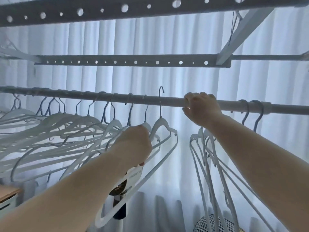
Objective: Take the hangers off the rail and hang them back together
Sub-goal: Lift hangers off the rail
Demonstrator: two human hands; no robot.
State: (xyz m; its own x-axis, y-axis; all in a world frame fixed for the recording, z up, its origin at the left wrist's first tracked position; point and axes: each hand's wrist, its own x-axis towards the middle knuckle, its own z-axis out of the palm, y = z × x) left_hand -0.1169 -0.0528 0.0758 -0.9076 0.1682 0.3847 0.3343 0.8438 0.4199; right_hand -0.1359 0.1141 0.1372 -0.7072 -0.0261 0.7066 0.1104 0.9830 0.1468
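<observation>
A grey rail [117, 97] runs across the view. Several white hangers [66, 124] hang from its left half. My left hand [133, 144] is shut on the shoulder of one white hanger [160, 123]; its hook stands just above the rail, off it. My right hand [200, 108] is closed over the rail further right. A bunch of white hangers [207, 164] dangles below that hand, their hooks hidden by my fingers and wrist. Two more hooks [250, 111] sit on the rail at the far right.
Two perforated bars [125, 61] of the drying rack cross overhead. A white curtain [167, 39] hangs behind. Below stand a dark pole with a labelled device [120, 206], a houndstooth-patterned object [212, 223] and a wooden piece of furniture [8, 195] at the left.
</observation>
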